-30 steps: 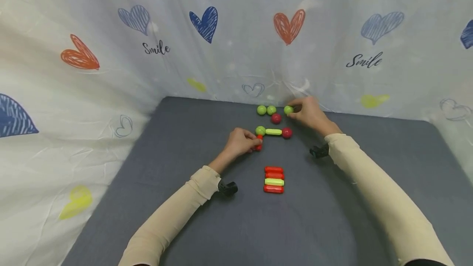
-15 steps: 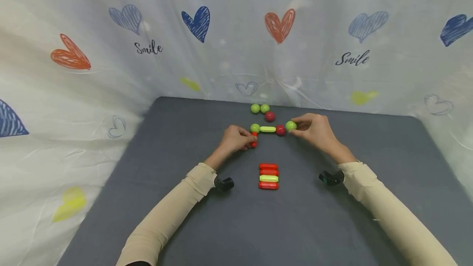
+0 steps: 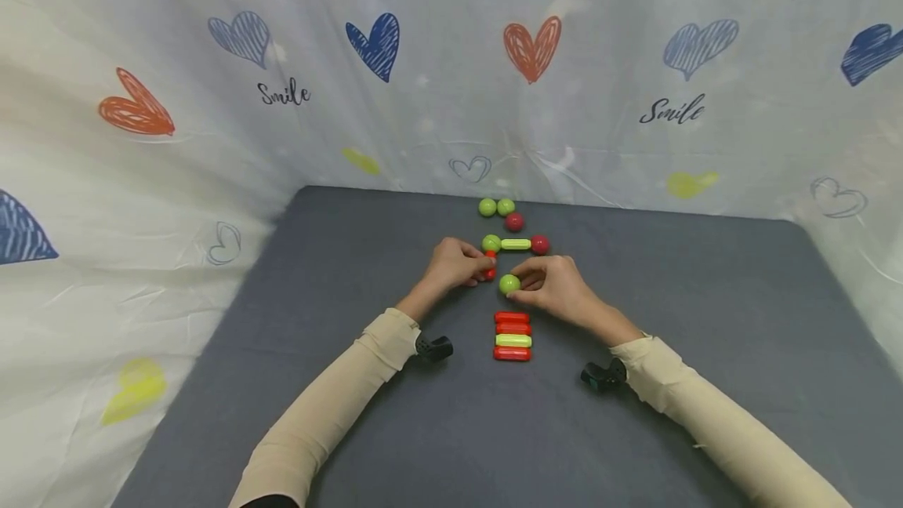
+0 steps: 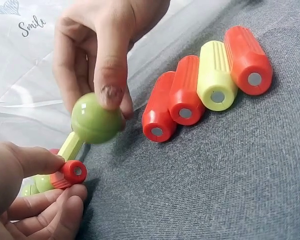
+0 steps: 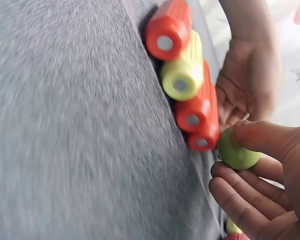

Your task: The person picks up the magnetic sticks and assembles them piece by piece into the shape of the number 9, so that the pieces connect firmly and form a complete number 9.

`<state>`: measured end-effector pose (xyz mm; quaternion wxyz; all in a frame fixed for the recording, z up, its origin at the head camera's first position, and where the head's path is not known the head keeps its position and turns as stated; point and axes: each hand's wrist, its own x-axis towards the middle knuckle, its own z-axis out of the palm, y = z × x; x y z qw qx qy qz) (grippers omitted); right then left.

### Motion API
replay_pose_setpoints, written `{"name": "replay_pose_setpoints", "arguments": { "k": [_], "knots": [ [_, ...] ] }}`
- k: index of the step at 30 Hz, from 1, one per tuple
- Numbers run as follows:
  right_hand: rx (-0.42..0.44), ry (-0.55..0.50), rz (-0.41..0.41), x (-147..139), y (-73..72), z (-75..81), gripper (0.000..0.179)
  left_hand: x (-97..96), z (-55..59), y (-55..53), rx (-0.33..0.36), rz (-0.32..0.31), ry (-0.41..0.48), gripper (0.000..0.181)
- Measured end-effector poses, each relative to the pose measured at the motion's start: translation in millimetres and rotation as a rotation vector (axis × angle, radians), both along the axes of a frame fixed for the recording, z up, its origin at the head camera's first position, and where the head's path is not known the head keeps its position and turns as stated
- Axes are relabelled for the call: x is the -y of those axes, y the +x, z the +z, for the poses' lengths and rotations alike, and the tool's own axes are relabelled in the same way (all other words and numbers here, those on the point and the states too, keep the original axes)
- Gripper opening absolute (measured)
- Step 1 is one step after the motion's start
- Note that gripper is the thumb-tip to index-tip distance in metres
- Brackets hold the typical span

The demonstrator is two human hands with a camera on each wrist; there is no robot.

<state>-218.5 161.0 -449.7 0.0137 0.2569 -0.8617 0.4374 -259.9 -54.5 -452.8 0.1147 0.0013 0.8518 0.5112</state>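
My left hand (image 3: 455,263) pinches a red magnetic rod (image 4: 70,173) between thumb and fingers; its near end shows a round metal disc. The rod's far end meets a green ball (image 3: 491,243), which joins a yellow-green rod (image 3: 516,244) ending at a dark red ball (image 3: 539,244). My right hand (image 3: 553,286) holds another green ball (image 4: 96,119) between thumb and fingers, just right of and below the red rod's near end in the head view. In the right wrist view that green ball (image 5: 238,150) sits at the fingertips.
Below the hands lie several rods side by side, red ones and a yellow-green rod (image 3: 513,341). Behind the joined pieces are two loose green balls (image 3: 497,208) and a dark red ball (image 3: 515,222). A heart-printed curtain (image 3: 437,116) borders the grey table (image 3: 395,429).
My right hand has carried the green ball from the back of the table, past the right side of the joined pieces, to beside the red rod's near end. My left hand keeps its pinch.
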Motion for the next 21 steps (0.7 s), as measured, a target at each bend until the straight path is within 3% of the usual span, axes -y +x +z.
{"name": "replay_pose_setpoints", "arguments": {
  "k": [6,13,21],
  "knots": [
    [0.012,-0.001,0.024,13,-2.9,-4.4,0.024,0.3,2.5,1.4,0.006,-0.008,0.008,0.016],
    [-0.039,-0.014,0.05,22,-5.3,-6.7,0.023,1.8,2.2,1.1,-0.001,-0.011,0.018,0.017],
    [-0.06,0.0,0.025,26,-4.8,-8.9,0.022,0.6,0.6,0.3,0.011,0.0,0.021,0.016]
  ]
}}
